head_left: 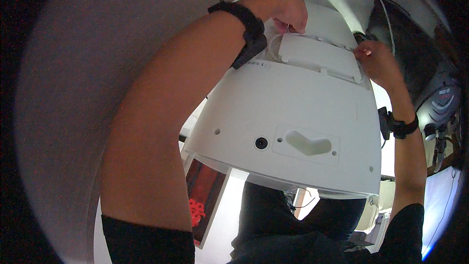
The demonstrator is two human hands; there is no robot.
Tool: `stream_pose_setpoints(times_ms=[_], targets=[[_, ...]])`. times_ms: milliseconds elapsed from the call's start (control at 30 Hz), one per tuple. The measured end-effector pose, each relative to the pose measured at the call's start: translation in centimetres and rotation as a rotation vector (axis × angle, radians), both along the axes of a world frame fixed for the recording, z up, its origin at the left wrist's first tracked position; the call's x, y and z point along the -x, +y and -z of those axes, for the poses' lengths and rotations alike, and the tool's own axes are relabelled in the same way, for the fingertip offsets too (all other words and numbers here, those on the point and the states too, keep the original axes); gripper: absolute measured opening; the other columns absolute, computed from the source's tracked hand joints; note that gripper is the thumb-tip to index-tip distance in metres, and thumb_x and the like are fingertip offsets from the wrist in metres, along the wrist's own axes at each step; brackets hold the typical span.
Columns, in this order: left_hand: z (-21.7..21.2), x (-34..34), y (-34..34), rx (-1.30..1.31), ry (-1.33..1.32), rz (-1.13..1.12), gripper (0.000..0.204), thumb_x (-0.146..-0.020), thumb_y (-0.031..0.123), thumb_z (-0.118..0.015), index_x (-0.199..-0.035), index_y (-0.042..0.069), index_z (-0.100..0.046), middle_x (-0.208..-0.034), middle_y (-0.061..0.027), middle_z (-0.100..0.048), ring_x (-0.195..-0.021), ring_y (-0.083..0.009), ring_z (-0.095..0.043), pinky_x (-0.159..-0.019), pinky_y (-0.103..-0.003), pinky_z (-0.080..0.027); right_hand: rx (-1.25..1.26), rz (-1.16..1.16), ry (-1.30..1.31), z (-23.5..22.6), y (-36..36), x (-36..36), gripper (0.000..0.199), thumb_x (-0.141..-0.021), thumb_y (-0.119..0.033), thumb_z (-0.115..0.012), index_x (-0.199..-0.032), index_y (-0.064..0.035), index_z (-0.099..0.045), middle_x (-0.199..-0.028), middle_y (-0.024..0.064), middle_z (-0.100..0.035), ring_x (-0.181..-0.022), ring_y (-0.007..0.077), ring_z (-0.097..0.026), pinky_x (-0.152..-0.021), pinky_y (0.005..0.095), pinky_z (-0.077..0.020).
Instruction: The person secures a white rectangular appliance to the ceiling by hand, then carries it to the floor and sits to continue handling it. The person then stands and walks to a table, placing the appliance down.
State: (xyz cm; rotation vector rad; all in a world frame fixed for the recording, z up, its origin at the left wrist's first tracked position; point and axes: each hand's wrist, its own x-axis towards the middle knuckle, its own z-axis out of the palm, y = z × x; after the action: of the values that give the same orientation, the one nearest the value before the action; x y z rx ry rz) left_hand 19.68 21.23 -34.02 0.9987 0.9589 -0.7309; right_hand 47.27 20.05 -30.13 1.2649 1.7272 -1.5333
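Housing (273, 102), white and tapered, is taken as landmark; its broad end is turned toward the wearer's trousers (264, 210). At its narrow far end, a smaller white panel (317, 56) is set crosswise, with a pale cable (273, 49) looped just beside its left end.

Left hand (293, 13): reached over the far end of the housing, fingers curled down at the panel's far edge. Whether anything is pinched cannot be told. Right hand (377, 61): bent fingers brought to the panel's right end, apparently in contact; a firm grasp is not confirmed.

Step in hand is judged to be manipulation of the panel or the wiring behind it. For the next move, both ends would need to be controlled together, with the cable kept from being trapped.

Containers: the housing's interior is hidden. In its near face, a curved recess (308, 143) is moulded, right of a round dark port (261, 143). Beyond the near right corner, a cream box-like object (367, 218) is partly seen; its contents cannot be determined.
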Motion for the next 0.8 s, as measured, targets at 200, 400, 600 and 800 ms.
stream_pose_setpoints(times_ms=[200,400,600,800], targets=[[0.3,0.4,-1.0,-0.104,-0.183,-0.183,0.018,-0.078,0.009,-0.069,-0.094,0.001,-0.070,-0.069,-0.0079,-0.065,-0.054,-0.0145,-0.059,-0.048,-0.032,-0.049,-0.077,0.067,0.121,-0.6,-0.7,-0.4,0.019,-0.086,-0.004,-0.060,-0.101,-0.0037,-0.072,-0.098,0.0183,-0.068,-0.089,0.0315,-0.067,-0.082,0.0391,-0.0520],[1.4,0.2,-0.1,-0.094,-0.191,-0.138,0.020,-0.078,0.009,-0.073,-0.095,0.000,-0.070,-0.072,-0.0068,-0.066,-0.054,-0.0130,-0.057,-0.048,-0.031,-0.047,-0.019,0.167,0.124,0.1,-0.3,-1.0,0.017,-0.089,-0.001,-0.061,-0.104,-0.0013,-0.070,-0.098,0.0144,-0.067,-0.089,0.0218,-0.066,-0.081,0.0325,-0.0509],[0.4,-1.0,1.6,-0.185,-0.215,-0.106,0.024,-0.076,0.013,-0.076,-0.097,0.005,-0.073,-0.079,-0.0061,-0.069,-0.066,-0.0168,-0.063,-0.060,-0.033,-0.051,-0.012,0.246,0.145,-0.8,0.2,-0.7,0.018,-0.089,0.002,-0.056,-0.102,-0.0005,-0.068,-0.100,0.0148,-0.065,-0.086,0.0242,-0.065,-0.080,0.0329,-0.0505],[0.0,-1.6,2.3,-0.168,-0.244,-0.036,0.018,-0.079,0.013,-0.075,-0.092,0.001,-0.071,-0.076,-0.0054,-0.068,-0.062,-0.0124,-0.060,-0.060,-0.031,-0.051,-0.111,0.218,0.186,-0.8,0.3,-0.8,0.021,-0.082,0.003,-0.055,-0.098,-0.0005,-0.069,-0.094,0.0177,-0.067,-0.088,0.0294,-0.066,-0.080,0.0370,-0.0513]])
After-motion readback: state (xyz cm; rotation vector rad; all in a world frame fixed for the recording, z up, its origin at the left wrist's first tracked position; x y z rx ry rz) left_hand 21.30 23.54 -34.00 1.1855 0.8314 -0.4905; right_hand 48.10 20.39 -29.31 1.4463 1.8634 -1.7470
